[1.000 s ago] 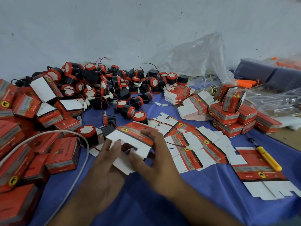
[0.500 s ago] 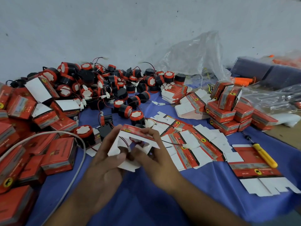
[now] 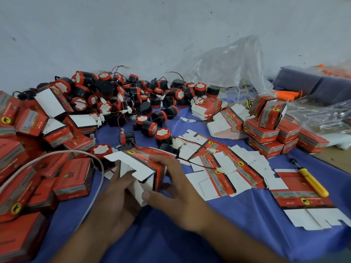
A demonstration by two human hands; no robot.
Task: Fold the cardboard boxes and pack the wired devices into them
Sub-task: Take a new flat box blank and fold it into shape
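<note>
Both my hands hold a half-formed red cardboard box [image 3: 144, 166] with white flaps standing open, low in the middle of the view. My left hand [image 3: 115, 198] grips it from below and the left, fingers curled under a flap. My right hand [image 3: 176, 190] wraps the box's right side, thumb pressing a white flap. A heap of black-and-red wired devices [image 3: 133, 99] lies behind the box. Flat unfolded box blanks [image 3: 224, 168] lie to the right on the blue cloth [image 3: 237, 221].
Closed red boxes [image 3: 38, 168] crowd the left side, and a small stack [image 3: 271, 130] stands at the right. A yellow-handled screwdriver [image 3: 311, 179] lies on a flat blank. A white cable [image 3: 95, 190] loops at the left. Clear plastic bags [image 3: 228, 63] lie at the back.
The blank has been squared up from a flat sleeve into a box shape, and my hands have turned it so one open end with its flaps faces me.
</note>
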